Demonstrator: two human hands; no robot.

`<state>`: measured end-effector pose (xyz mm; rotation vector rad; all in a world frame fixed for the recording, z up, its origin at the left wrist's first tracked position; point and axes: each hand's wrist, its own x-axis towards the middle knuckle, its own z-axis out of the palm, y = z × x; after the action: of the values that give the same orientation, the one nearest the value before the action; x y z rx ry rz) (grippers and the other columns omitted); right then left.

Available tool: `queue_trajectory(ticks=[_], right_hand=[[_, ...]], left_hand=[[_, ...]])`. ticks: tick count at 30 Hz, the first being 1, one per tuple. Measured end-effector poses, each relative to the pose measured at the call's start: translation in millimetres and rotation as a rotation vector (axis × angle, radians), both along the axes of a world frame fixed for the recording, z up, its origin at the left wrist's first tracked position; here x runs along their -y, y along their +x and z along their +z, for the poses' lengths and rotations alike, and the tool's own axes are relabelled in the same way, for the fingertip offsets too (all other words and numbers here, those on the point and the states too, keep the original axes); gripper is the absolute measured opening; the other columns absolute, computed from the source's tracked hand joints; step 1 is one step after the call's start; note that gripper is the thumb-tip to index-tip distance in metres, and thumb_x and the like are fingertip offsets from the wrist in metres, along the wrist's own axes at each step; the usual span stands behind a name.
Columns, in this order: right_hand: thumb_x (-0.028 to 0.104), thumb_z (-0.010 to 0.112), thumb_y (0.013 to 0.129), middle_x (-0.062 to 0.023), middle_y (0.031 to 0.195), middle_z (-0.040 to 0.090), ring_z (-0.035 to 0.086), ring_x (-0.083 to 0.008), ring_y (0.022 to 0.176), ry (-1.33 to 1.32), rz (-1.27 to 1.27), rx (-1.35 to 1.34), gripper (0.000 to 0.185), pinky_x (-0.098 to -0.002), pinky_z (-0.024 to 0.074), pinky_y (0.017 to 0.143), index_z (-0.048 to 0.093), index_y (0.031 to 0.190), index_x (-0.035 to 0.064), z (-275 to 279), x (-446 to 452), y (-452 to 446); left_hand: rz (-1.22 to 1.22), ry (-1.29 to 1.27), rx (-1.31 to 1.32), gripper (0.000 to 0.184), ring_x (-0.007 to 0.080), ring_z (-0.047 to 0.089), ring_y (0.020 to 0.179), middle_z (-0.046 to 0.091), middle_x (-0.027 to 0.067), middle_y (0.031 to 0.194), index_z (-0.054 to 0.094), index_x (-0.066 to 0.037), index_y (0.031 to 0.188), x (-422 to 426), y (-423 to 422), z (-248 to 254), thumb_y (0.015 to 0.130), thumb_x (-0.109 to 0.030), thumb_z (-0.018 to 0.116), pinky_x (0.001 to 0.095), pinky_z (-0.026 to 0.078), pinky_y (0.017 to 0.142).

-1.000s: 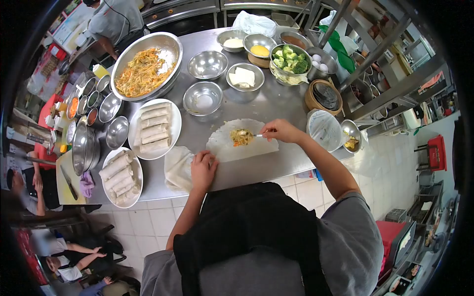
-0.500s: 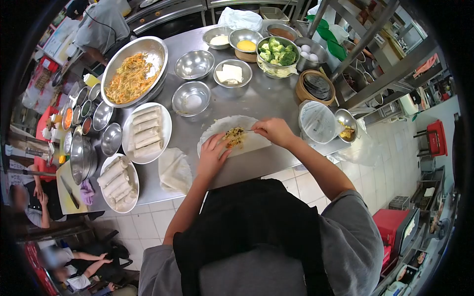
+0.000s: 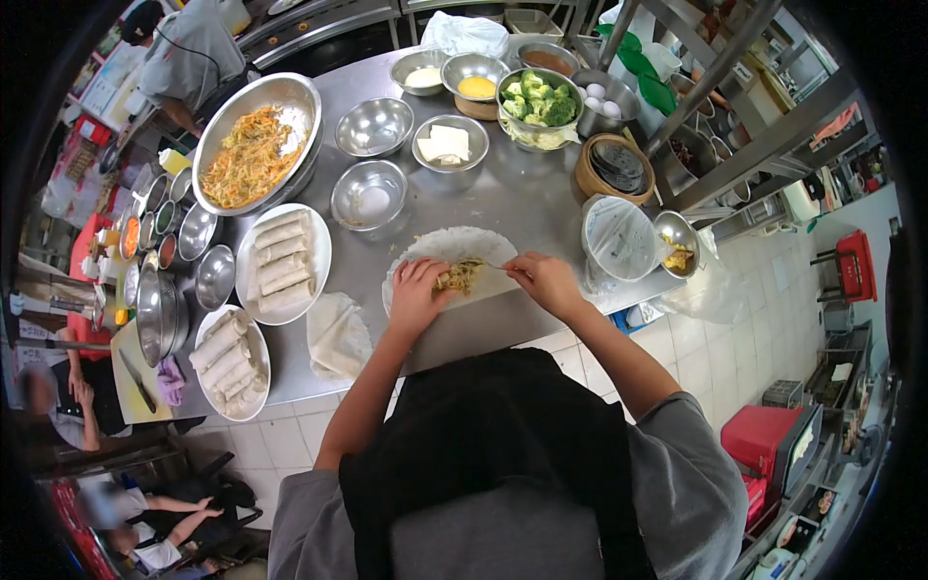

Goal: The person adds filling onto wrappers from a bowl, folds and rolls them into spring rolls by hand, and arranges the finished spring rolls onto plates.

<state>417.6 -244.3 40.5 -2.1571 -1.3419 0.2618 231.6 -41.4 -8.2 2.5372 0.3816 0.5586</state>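
Observation:
A thin round pale wrapper [image 3: 459, 240] lies on the steel table before me, with a mound of shredded vegetable filling [image 3: 462, 278] on it. My left hand [image 3: 418, 292] rests on the wrapper's left part, fingers stretched out and touching the filling's left side. In my right hand [image 3: 543, 280] is a thin metal utensil [image 3: 496, 267]; its far end reaches the filling, and I cannot make out its tip. Left of my hands, a cloth-like stack of wrappers [image 3: 338, 338] lies at the table edge. Rolled spring rolls fill a white plate [image 3: 324, 253] and a second white plate [image 3: 263, 401].
A large metal bowl [image 3: 314, 106] of shredded filling stands far left. Bowls of tofu [image 3: 447, 143], broccoli [image 3: 541, 101] and eggs [image 3: 597, 99] line the back. A plastic-covered tub [image 3: 619, 240] is at right. A knife [image 3: 137, 382] lies on a board. Other people are at left.
My left fingers have moved onto the filling's left side, and the filling sits in a more drawn-together mound. My right hand has shifted slightly right and nearer to me, still gripping the utensil.

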Motion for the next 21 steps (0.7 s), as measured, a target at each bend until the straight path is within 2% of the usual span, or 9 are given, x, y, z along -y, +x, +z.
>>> queue_trajectory(ticks=[4, 7, 8, 10, 12, 17, 18, 21], right_hand=[[0.025, 0.068, 0.089, -0.0112, 0.089, 0.072, 0.069, -0.0321, 0.077, -0.014, -0.101, -0.102, 0.02, -0.0422, 0.0535, 0.069, 0.074, 0.104, 0.0129, 26, -12, 6], [0.02, 0.067, 0.089, -0.012, 0.089, 0.073, 0.069, -0.0328, 0.074, 0.177, -0.062, -0.099, 0.021, -0.0405, 0.0536, 0.068, 0.074, 0.106, 0.0099, 57, -55, 13], [0.012, 0.067, 0.09, -0.0158, 0.093, 0.071, 0.066, -0.0294, 0.069, 0.221, -0.011, -0.091, 0.02, -0.0364, 0.0528, 0.067, 0.072, 0.108, 0.0036, 67, -76, 13], [0.007, 0.064, 0.09, -0.0168, 0.094, 0.068, 0.064, -0.0307, 0.071, 0.381, 0.054, -0.117, 0.023, -0.0382, 0.0518, 0.068, 0.07, 0.112, 0.003, 85, -128, 3], [0.006, 0.062, 0.091, -0.0181, 0.098, 0.065, 0.065, -0.0329, 0.079, 0.515, 0.167, -0.053, 0.025, -0.0418, 0.0515, 0.072, 0.068, 0.115, 0.0034, 96, -189, -10], [0.004, 0.053, 0.09, -0.0235, 0.106, 0.064, 0.065, -0.0391, 0.097, 0.391, 0.129, 0.066, 0.024, -0.0467, 0.0551, 0.082, 0.062, 0.111, 0.0001, 90, -336, -50], [0.003, 0.053, 0.089, -0.024, 0.104, 0.064, 0.065, -0.0399, 0.096, 0.356, 0.107, 0.086, 0.025, -0.0477, 0.055, 0.081, 0.06, 0.113, -0.0012, 87, -360, -56], [0.001, 0.052, 0.089, -0.0253, 0.102, 0.064, 0.066, -0.0427, 0.093, 0.254, 0.055, 0.126, 0.027, -0.0504, 0.0553, 0.078, 0.054, 0.115, -0.0041, 73, -414, -69]], left_hand=[[-0.021, 0.021, -0.115, 0.045, 0.0235, 0.053, 0.126, 0.065, 0.0014, 0.125, 0.066, -0.016, 0.118, -13, 0, -19, 0.078, -0.032, 0.08, 0.0532, 0.027, 0.114], [-0.026, 0.017, -0.12, 0.048, 0.0233, 0.052, 0.129, 0.065, 0.0014, 0.126, 0.065, -0.017, 0.122, -12, -4, -22, 0.079, -0.034, 0.079, 0.0545, 0.025, 0.115], [-0.03, 0.017, -0.117, 0.049, 0.0233, 0.051, 0.129, 0.065, 0.0014, 0.127, 0.064, -0.017, 0.123, -11, -4, -23, 0.079, -0.035, 0.079, 0.0546, 0.024, 0.115], [-0.023, 0.042, -0.102, 0.054, 0.0241, 0.05, 0.131, 0.062, 0.0038, 0.131, 0.061, -0.017, 0.128, -7, -7, -19, 0.08, -0.035, 0.077, 0.0556, 0.023, 0.116], [-0.004, 0.046, -0.093, 0.057, 0.025, 0.048, 0.133, 0.058, 0.0058, 0.135, 0.058, -0.017, 0.132, -4, -13, -12, 0.08, -0.035, 0.076, 0.0566, 0.023, 0.117], [0.06, 0.035, -0.059, 0.056, 0.0256, 0.046, 0.135, 0.055, 0.0068, 0.139, 0.057, -0.016, 0.134, 0, -36, -7, 0.083, -0.029, 0.075, 0.0576, 0.025, 0.116], [0.074, 0.001, -0.071, 0.052, 0.0256, 0.047, 0.134, 0.055, 0.0062, 0.138, 0.057, -0.015, 0.133, 2, -43, 2, 0.084, -0.024, 0.073, 0.0562, 0.026, 0.116], [0.115, -0.004, -0.034, 0.05, 0.0254, 0.048, 0.133, 0.055, 0.0059, 0.137, 0.058, -0.015, 0.132, 2, -63, 15, 0.085, -0.022, 0.072, 0.0548, 0.027, 0.116]])
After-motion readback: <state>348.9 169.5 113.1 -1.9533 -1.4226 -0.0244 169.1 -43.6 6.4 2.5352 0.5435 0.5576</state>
